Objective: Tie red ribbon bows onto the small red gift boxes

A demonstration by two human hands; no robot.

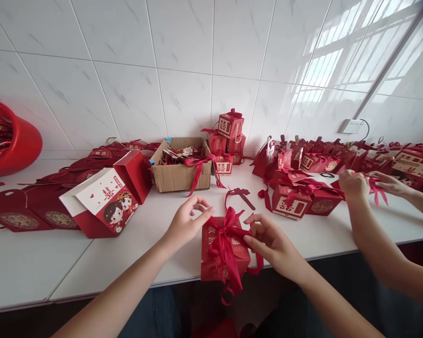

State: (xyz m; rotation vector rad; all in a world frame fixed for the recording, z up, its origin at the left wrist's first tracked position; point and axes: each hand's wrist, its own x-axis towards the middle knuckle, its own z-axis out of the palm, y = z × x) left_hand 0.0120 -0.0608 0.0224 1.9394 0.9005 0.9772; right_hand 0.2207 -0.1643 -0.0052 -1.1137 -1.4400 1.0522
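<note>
Low centre, your right hand (272, 240) pinches satiny ribbon (226, 231) on a boxy carton (208, 257); I cannot tell if your left hand (187, 221) grips

The double-happiness character 囍 reads in red on the white panel of a large red-and-white cardboard box (107, 199), and on pale labels of the cube-shaped red cardboard box (226, 125) topping the wall-side stack and a ribbon-trimmed red cardboard box (292, 206) at right. On the bow-tied red cardboard box (207, 260) nearest the wearer, 喜 shows in pale print; its smaller print is illegible.
</note>
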